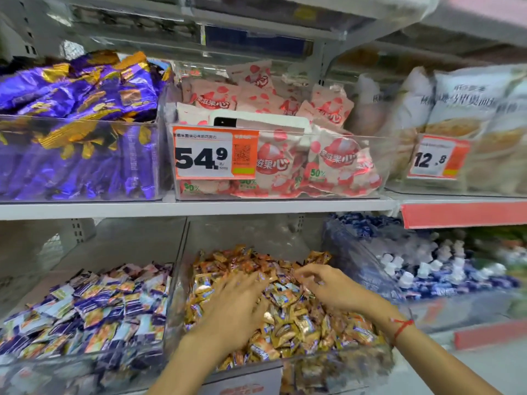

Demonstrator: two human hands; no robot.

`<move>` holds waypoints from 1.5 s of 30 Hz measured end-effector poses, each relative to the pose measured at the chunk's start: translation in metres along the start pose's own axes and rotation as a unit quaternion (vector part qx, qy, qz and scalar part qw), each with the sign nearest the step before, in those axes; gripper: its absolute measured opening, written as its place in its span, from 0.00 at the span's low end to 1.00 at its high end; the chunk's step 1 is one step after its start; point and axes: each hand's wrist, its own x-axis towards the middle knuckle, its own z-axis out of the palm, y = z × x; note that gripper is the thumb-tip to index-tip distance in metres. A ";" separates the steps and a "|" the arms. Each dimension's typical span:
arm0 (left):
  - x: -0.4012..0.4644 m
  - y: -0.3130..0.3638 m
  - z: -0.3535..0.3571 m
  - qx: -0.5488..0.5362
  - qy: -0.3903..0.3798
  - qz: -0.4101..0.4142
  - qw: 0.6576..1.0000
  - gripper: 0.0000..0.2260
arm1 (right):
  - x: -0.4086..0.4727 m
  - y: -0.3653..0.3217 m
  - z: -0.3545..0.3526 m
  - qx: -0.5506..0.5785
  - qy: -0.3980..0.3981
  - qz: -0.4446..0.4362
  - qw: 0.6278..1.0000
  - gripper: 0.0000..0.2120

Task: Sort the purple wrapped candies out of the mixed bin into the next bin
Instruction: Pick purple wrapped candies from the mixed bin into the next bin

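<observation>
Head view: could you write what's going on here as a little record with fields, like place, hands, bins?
place: shop shelving, two tiers of clear bins
mixed bin: lower middle, heaped with mostly gold and orange candies, a few purple among them
left hand: fingers spread, resting on the heap
right hand: fingers bent down into the heap; a hold cannot be made out
next bin: lower left, purple and white candies
wrist: red string on the right
price tag: 54.9, upper middle bin
</observation>
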 end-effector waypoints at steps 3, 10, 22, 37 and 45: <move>0.002 -0.009 0.014 0.016 -0.009 -0.020 1.000 0.30 | 0.032 0.004 -0.004 -0.013 -0.060 0.072 0.996 0.19; 0.005 -0.011 0.011 -0.017 0.051 -0.024 0.998 0.20 | 0.081 -0.018 0.021 0.002 -0.126 0.075 0.989 0.23; 0.016 -0.010 -0.007 -0.174 0.107 -0.006 0.979 0.19 | 0.012 -0.024 0.029 0.064 -0.158 -0.145 0.975 0.29; -0.023 -0.018 -0.011 -0.014 0.089 0.041 0.995 0.14 | -0.018 -0.016 0.001 0.044 -0.007 -0.116 0.992 0.16; -0.029 -0.014 -0.017 -0.023 0.126 0.084 0.988 0.14 | -0.021 -0.001 -0.001 0.097 -0.008 -0.097 0.991 0.12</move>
